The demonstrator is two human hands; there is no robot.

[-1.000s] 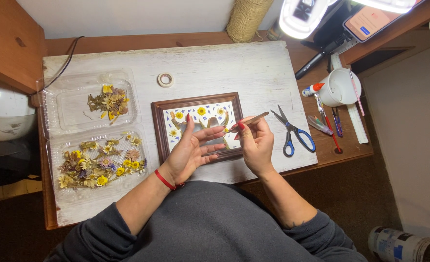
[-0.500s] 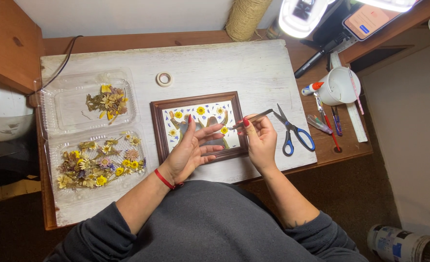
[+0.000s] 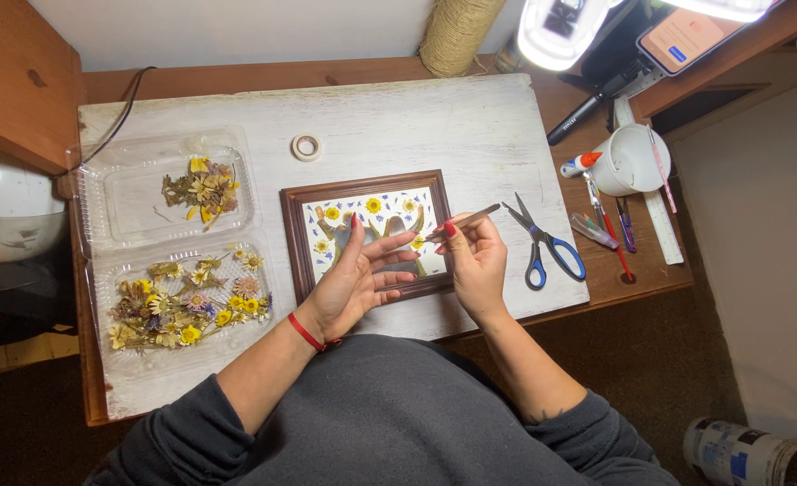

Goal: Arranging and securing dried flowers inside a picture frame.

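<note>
Two clear plastic trays sit at the counter's (image 3: 470, 126) left: the upper tray (image 3: 169, 189) holds a small clump of dried flowers, the lower tray (image 3: 182, 301) a fuller spread. Left hand (image 3: 355, 281) lies flat, fingers released, on the wooden frame (image 3: 367, 234) mid-counter, while the right hand (image 3: 475, 265) pinches tweezers (image 3: 463, 221) over the flower picture. Blue scissors (image 3: 542, 245) lie just right, a tape roll (image 3: 306, 147) above.
</note>
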